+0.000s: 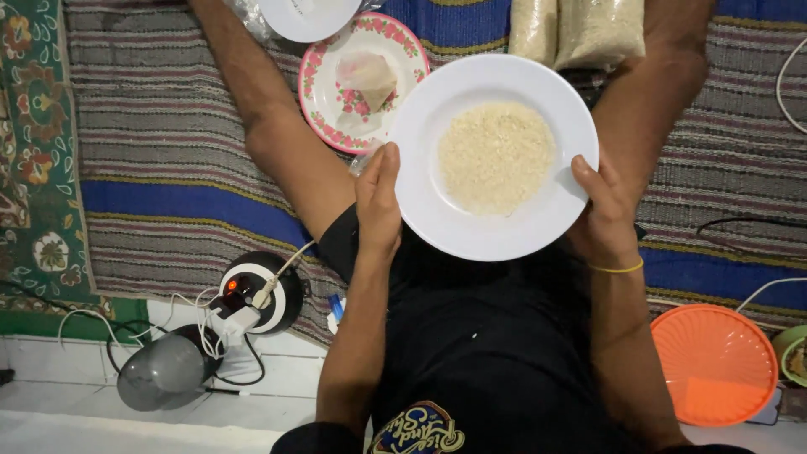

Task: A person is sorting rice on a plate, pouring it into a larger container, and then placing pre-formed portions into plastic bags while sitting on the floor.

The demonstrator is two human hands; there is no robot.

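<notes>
One white plate (494, 158) is held over the person's lap, between the two outstretched legs, with one flat heap of pale uncooked rice (496, 157) in its well. Two hands carry it: the left hand (378, 202) lies along the plate's left rim with its fingers pressed together and straight, thumb on top of the edge; the right hand (603, 214) grips the lower right rim, thumb hooked over the lip and the other fingers hidden beneath, a thin yellow band at the wrist. Beyond the plate lie one flower-rimmed pink plate (324, 101) holding a folded clear bag, its edge just overlapped by the white plate, and one more white dish (307, 17) cut by the top edge. Two clear bags of rice (580, 29) sit at the top, just past the held plate's far rim. On the right, well apart, one orange lid (714, 363) rests near the frame edge. On the left, one black round power hub (261, 290) with white cables and one grey jug-shaped vessel (164, 370) sit at the mat's border; the striped mat (160, 134) lies bare between them and the left leg
</notes>
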